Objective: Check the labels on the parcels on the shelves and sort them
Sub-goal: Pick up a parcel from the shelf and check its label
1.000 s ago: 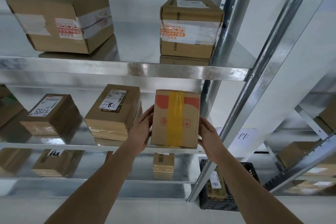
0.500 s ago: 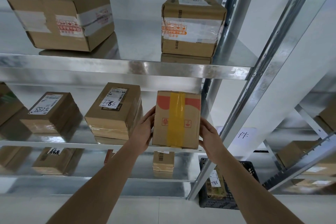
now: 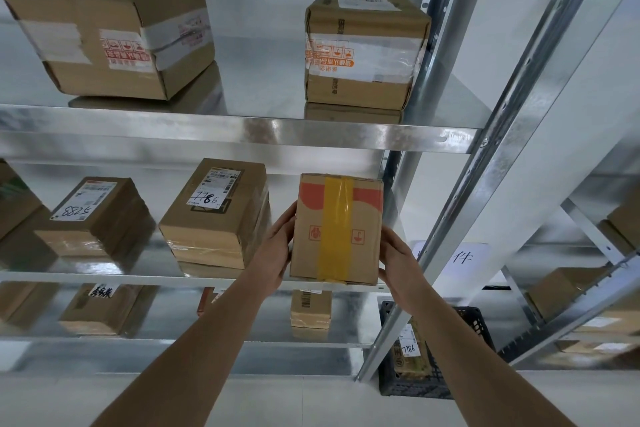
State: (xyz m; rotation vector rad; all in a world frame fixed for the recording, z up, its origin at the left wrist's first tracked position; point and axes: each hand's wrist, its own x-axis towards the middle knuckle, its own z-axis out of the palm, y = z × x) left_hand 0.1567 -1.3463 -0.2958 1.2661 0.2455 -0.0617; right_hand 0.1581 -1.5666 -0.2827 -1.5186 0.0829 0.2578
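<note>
The fingers of the left hand [image 3: 277,250] are laid fairly straight against the left side of the yellow-taped parcel [image 3: 337,230], and those of the right hand [image 3: 398,258] are pressed to its right side and lower corner. How far either set is wrapped behind the carton cannot be told. The parcel is held upright between the two palms at the right end of the middle shelf [image 3: 104,276], its bottom edge level with the shelf lip; whether it is resting there or lifted cannot be told.

No shipping label is shown on the face turned to the camera, only tape and handling symbols, so the check on this parcel is judged unfinished. Beside it on the same shelf a parcel marked 7786 [image 3: 216,213] is seen, and further left one marked 5288 [image 3: 93,215]. Two larger boxes [image 3: 107,35] [image 3: 363,48] are left on the top shelf [image 3: 242,130], and more cartons are seen below. In the black crate [image 3: 433,381] on the floor one labelled parcel [image 3: 410,348] is already placed, so most of the sorting is judged outstanding.

The printed labels are too small to be read. The crate is partly screened by the right forearm and the upright post [image 3: 446,225]. The paper sign [image 3: 464,258] behind the post is half hidden.
</note>
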